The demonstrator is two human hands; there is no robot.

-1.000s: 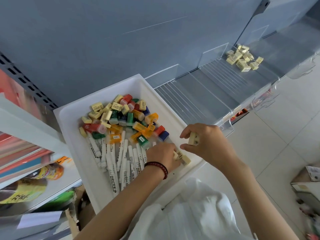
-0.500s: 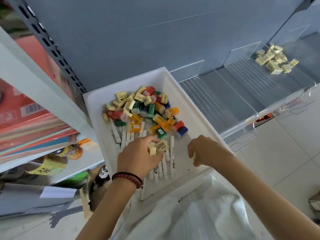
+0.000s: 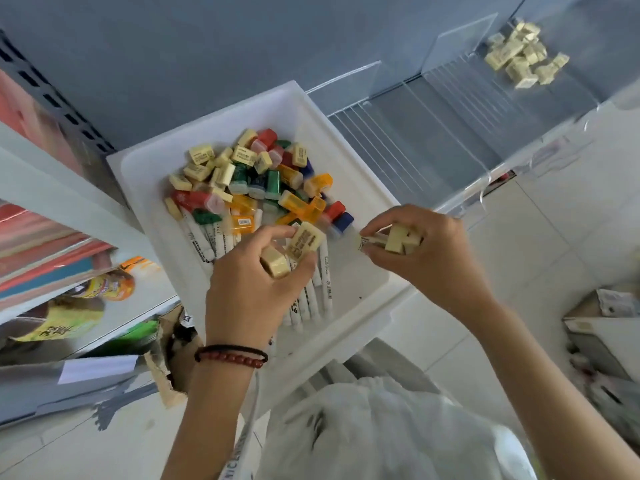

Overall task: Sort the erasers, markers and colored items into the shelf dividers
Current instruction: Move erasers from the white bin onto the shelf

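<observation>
A matte blue-grey back panel (image 3: 173, 64) is filling the background, above a pale tiled floor (image 3: 554, 237); clear acrylic dividers (image 3: 457, 39) are standing on the wire-lined shelf (image 3: 433, 140); a smooth white plastic bin (image 3: 145, 174) is sitting at the centre. Inside the bin, blocky cream erasers (image 3: 204, 154) and glossy coloured cases (image 3: 294, 199) are lying heaped toward 11 o'clock; slim white markers (image 3: 311, 296) are lying in a row toward 6 o'clock. A sorted eraser pile (image 3: 519, 60) is lying in the far compartment, at 2 o'clock from the bin. The left hand (image 3: 249, 292), wearing a beaded bracelet (image 3: 232, 356), is gripping two rectangular erasers (image 3: 304, 241) above the markers; the right hand (image 3: 426, 251), at 3 o'clock from it, is pinching several small erasers (image 3: 398, 239) in curled fingers. Half a second ago the right hand was showing only knuckles; its erasers are now visible; the left hand is still holding its own.
</observation>
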